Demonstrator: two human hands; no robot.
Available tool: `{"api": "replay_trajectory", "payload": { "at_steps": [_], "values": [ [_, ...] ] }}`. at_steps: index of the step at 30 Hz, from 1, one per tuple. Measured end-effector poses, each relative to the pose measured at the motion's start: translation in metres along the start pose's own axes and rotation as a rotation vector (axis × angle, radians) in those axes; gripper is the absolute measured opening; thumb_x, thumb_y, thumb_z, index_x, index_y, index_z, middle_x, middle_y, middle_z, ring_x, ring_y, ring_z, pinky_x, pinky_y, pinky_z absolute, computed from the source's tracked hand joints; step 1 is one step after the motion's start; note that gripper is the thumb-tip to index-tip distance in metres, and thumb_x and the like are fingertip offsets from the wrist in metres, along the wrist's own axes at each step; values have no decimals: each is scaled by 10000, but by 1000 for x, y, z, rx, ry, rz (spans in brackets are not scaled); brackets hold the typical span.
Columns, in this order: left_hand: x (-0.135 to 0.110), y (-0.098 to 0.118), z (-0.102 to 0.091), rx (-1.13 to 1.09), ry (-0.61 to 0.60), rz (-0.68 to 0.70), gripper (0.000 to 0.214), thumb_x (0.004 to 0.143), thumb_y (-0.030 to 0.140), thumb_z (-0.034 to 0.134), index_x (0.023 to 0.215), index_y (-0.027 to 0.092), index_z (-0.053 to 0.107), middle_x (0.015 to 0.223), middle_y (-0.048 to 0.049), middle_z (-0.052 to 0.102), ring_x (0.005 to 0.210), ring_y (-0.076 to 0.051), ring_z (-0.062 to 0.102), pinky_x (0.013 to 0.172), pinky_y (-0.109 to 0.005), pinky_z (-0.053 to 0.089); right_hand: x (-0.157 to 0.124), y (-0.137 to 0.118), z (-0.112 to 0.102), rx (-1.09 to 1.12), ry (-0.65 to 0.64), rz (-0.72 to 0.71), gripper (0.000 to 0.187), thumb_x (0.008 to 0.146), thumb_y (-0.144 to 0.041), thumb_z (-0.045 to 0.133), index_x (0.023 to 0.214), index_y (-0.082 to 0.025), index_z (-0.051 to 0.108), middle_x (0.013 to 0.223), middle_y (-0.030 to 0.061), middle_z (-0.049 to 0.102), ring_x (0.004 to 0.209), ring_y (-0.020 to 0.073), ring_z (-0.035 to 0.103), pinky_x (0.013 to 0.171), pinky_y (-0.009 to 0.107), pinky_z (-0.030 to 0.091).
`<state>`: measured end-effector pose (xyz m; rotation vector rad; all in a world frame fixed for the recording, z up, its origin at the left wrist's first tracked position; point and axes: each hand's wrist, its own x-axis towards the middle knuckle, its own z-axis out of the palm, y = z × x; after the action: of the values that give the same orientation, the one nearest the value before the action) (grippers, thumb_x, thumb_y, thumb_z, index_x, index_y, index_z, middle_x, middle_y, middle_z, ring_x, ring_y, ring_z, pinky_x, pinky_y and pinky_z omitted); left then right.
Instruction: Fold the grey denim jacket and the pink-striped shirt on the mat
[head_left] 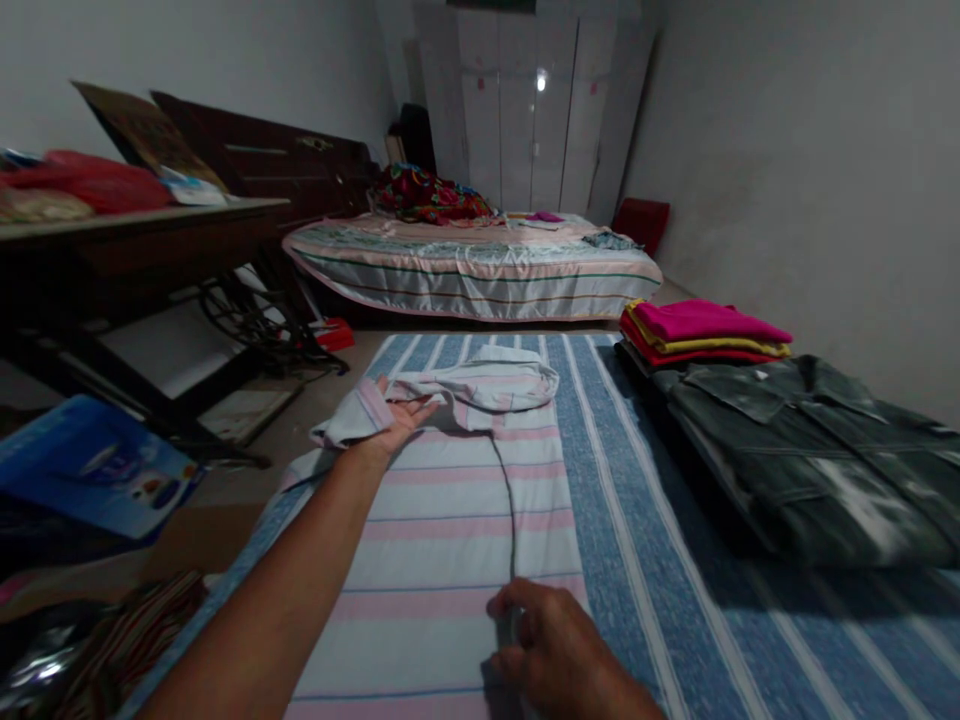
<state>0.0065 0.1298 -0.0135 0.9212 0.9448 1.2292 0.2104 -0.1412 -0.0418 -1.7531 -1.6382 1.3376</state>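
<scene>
A white shirt with pink and thin blue stripes (pixel 450 530) lies folded lengthwise on a blue-and-white striped sheet. Its bunched far end (pixel 502 385) is at the top of the strip. My left hand (pixel 405 415) rests palm up at the far left side of the shirt, fingers stretched out, with a folded flap of the shirt (pixel 356 412) lying against its wrist and thumb side. Close to me, my right hand (pixel 551 640) hovers over or touches the shirt's right part, its fingers bent and thumb apart from the index finger. I see nothing held between them.
To the right lie a folded dark green jacket (pixel 817 450) and a stack of pink, yellow and red clothes (pixel 705 330). A blue box (pixel 90 475) and a sewing-machine table (pixel 150 225) stand at the left. Beyond is a bed (pixel 472 265) before a wardrobe (pixel 517 120).
</scene>
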Motion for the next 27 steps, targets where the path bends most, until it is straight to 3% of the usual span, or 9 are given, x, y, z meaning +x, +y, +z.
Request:
{"api": "replay_trajectory", "payload": {
  "at_steps": [3,5,11,16,22,27],
  "values": [
    [0,10,11,-276,94,32,393,946,437,228,1011,194,531,867,-55,697,1016,-229,603,898,-448,475,-1,-2,-2,17,-7,-9,383,652,-160,658,1034,-179,662,701,-4,616,627,116,553,581,203,399],
    [2,13,15,-345,97,36,372,934,441,275,991,191,545,858,-73,698,967,-235,627,866,-459,490,0,-6,-2,31,15,-18,339,660,-160,653,997,-179,675,677,-6,606,605,112,533,555,203,376],
    [10,11,17,-395,106,63,415,921,474,319,1016,133,535,809,-93,697,889,-230,642,809,-455,497,3,-19,0,-6,29,-30,264,690,-198,637,949,-190,688,692,8,624,618,126,551,551,216,364],
    [5,16,21,-439,165,104,459,930,473,239,932,124,536,771,-92,682,914,-223,627,810,-425,499,0,-20,4,-135,1,-12,292,672,-197,630,957,-197,693,775,34,674,701,157,602,628,244,398],
    [10,33,40,-448,45,107,384,928,431,328,931,105,530,884,-114,668,1046,-274,580,851,-472,487,2,-17,8,15,3,-11,234,694,-204,615,919,-191,680,675,5,633,598,122,545,550,219,359],
    [20,15,33,-434,110,68,390,921,459,324,1041,133,502,1005,-112,627,1072,-255,572,884,-467,473,4,-16,8,-7,-21,-36,230,696,-206,638,922,-175,671,674,7,608,591,119,515,557,233,353]
  ]
}}
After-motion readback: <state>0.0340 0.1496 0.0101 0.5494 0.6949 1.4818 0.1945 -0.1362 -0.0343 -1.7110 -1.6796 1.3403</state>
